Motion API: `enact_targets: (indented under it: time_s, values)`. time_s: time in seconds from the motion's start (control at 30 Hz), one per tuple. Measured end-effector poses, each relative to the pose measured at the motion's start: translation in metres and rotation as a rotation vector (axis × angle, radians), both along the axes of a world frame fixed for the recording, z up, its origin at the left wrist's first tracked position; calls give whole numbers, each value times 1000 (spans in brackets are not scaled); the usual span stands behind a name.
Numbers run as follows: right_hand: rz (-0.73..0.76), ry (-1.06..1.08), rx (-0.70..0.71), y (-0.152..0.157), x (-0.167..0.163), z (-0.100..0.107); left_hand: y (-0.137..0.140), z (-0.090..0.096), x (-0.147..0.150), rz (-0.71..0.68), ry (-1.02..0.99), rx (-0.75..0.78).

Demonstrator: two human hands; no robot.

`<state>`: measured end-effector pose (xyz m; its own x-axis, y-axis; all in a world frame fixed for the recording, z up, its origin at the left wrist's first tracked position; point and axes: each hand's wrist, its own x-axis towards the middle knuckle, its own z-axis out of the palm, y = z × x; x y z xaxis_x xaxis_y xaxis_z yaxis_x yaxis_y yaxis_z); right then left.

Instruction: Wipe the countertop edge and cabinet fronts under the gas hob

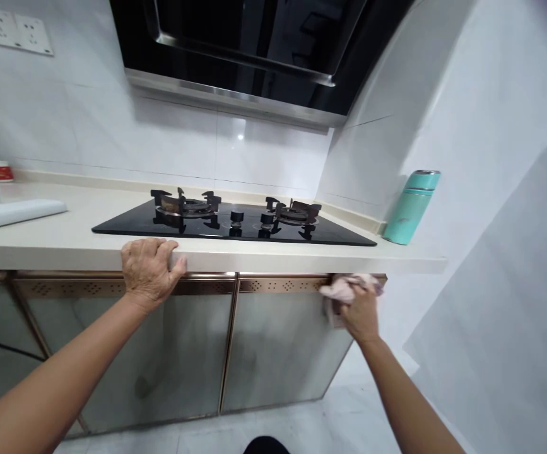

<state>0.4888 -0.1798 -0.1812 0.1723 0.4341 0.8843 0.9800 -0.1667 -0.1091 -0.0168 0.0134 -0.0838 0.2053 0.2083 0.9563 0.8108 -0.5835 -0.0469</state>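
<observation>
Nearest, bare forearms reach in from both lower corners above a pale tiled floor (306, 419). The right hand (363, 312) is closed around a bunched, pale pink cloth (342, 291), slightly blurred, at the upper right corner of the right cabinet door (282, 353), over the far right end of its perforated bronze-coloured trim (277, 285). The left hand (147, 268) rests over the surface's front edge, thumb apart from loosely curled fingers, with no loose item in it. The work with the cloth appears under way, not finished: the cloth is at this one corner, while both glass panels show cloudy, darker patches; whether these are marks or reflections, and which parts are done, cannot be told. Beyond, on the cream surface (81, 202), are a black two-burner gas hob (122, 224) and, right, a turquoise flask (408, 211). Farthest, a black range hood (235, 94) hangs above.
</observation>
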Motion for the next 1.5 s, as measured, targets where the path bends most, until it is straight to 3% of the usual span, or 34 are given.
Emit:
enact_targets:
  time_s: [0.1,0.2,0.3,0.43,0.57,0.67,0.8,0.9,1.03,1.13,1.2,1.27,1.37,1.43,1.5]
  values:
    - [-73,194,153,-6,27,10,0,-2,1,-17,1,-9]
    - [-163,375,323,12,1,14,-3,-2,3,-19,-9,-4]
    - [-147,410,347,41,-74,5,-5,-1,4,-16,-3,-5]
    - [36,302,149,82,-211,-18,-6,-1,4,-2,12,-7]
    - [251,-45,1,116,-330,-30,-8,-3,1,1,58,-7]
    - [391,-321,-40,134,-374,-23,-10,-1,-2,10,93,-7]
    - [480,-492,-99,143,-370,-4,-12,5,-7,-48,100,-40]
    - [531,-528,-165,141,-356,4,-27,-5,-10,-152,1,12]
    - [559,-407,-271,128,-354,9,-66,-61,-10,-256,-52,115]
    - [661,-372,-383,118,-350,17,-85,-108,-6,-350,24,16]
    - [759,-354,-479,113,-342,29,-84,-126,-1,-346,36,-51]
    - [866,-296,-570,107,-334,47,-75,-130,7,-319,34,-50]
    - [975,-211,-692,88,-324,88,-60,-120,26,-314,84,15]
    - [944,-179,-714,65,-317,123,-55,-113,39,-263,145,1]
    - [853,-110,-639,42,-303,159,-53,-110,51,-178,184,-41]
